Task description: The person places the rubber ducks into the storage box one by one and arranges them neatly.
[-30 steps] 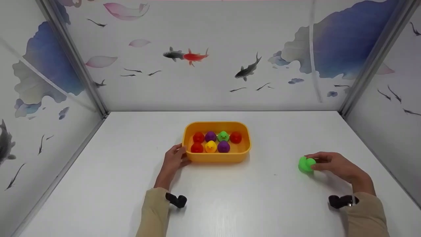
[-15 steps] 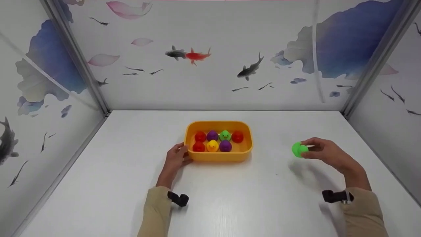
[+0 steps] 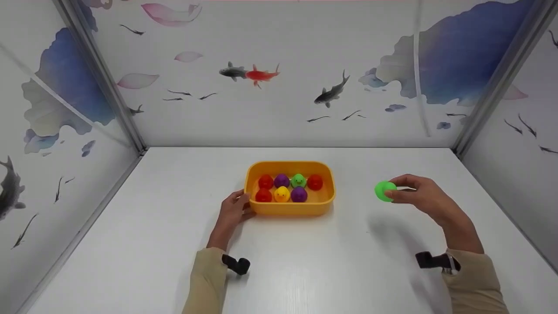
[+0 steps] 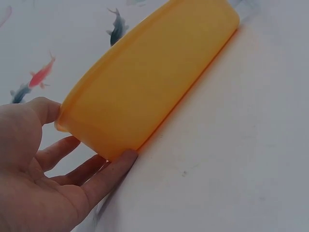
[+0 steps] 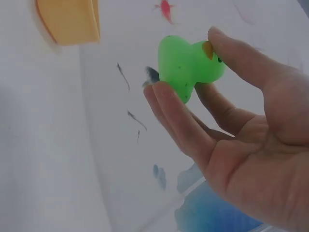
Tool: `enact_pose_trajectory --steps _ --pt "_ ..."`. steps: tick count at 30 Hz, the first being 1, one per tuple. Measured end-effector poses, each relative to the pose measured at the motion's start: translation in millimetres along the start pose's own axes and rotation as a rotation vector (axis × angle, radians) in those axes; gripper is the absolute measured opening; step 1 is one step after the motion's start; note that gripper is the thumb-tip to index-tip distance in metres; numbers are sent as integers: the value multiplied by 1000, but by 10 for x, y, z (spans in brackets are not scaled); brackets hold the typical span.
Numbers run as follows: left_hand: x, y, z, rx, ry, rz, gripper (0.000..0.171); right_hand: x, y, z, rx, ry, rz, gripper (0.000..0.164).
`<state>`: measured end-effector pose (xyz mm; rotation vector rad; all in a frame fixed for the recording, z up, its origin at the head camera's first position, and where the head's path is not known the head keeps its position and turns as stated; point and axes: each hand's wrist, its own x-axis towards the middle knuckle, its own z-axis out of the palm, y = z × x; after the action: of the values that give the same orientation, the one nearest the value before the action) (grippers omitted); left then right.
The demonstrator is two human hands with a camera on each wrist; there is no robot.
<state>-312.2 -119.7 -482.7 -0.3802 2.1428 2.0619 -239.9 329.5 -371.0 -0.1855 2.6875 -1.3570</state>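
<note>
In the right wrist view a green rubber duck (image 5: 177, 65) with an orange beak is pinched between thumb and fingers of my right hand (image 3: 420, 195). Both are raised above the table, to the right of the yellow plastic box (image 3: 292, 209). My left hand (image 3: 232, 213) holds the left end of the box. Its thumb is at the rim, and its fingers lie against the end wall and lower edge (image 4: 29, 169). Inside the box sit several small toys in two rows, among them a yellow duck (image 3: 281, 194), a green duck (image 3: 298, 180) and red and purple ones.
The box stands on a white table (image 3: 296, 261). Behind it rises a white back wall (image 3: 183, 122) printed with fish and petals. Side walls joined by metal posts (image 3: 492, 78) close in the left and right.
My right hand has lifted the green rubber duck off the table and carried it left and away from me, closer to the box. My left hand stays at the box.
</note>
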Motion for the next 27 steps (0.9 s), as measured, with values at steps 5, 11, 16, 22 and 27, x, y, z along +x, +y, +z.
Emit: enact_pose_trajectory --steps 5,11,16,22,27 --pt "10 -27 11 -6 -3 7 48 27 -102 111 -1 6 2 53" --pt "24 -27 5 9 3 -6 47 120 -215 243 -48 -3 28 58" --pt "14 -13 -6 10 7 -2 47 236 -367 334 -32 -3 41 61" --pt "3 -16 -8 15 5 4 48 440 -536 471 28 -6 27 61" --pt "16 -19 -4 5 5 2 48 625 -626 663 86 50 7 58"
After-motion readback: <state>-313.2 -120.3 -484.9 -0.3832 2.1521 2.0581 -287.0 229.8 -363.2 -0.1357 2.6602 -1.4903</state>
